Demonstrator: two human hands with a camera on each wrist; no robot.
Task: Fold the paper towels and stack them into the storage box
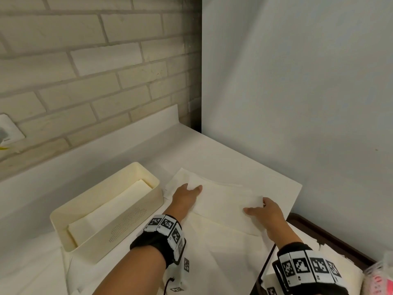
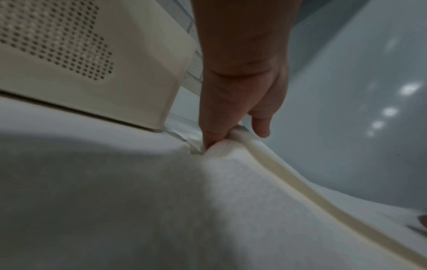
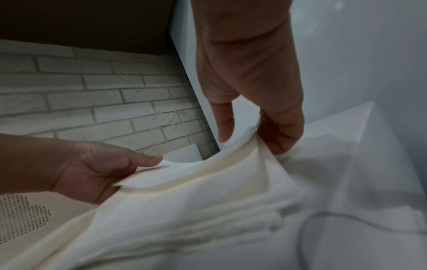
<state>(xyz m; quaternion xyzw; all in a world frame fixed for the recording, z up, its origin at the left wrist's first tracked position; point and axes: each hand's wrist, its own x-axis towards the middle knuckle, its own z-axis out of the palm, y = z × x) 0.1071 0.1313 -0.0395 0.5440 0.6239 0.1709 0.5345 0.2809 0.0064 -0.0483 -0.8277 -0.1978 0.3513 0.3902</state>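
Observation:
A cream storage box [image 1: 136, 222] with a perforated side stands on the white counter at the left, and folded towels [image 1: 110, 211] lie inside it. Right of the box lies a pile of white paper towels [image 1: 225, 237]. The top paper towel [image 1: 223, 203] is lifted along its far edge and curves over toward me. My left hand [image 1: 192, 188] pinches its left corner beside the box [image 2: 92, 64], thumb over the sheet, as the left wrist view [image 2: 235, 135] shows. My right hand [image 1: 256, 206] pinches the right corner between thumb and fingers [image 3: 250, 142].
A brick wall [image 1: 85, 71] backs the counter and a plain white panel [image 1: 297, 92] closes the right side. A dark tray [image 1: 331, 237] holding more white paper sits off the counter's right edge, with pink packaging [image 1: 380, 277] beside it. A wall socket [image 1: 8, 128] is at far left.

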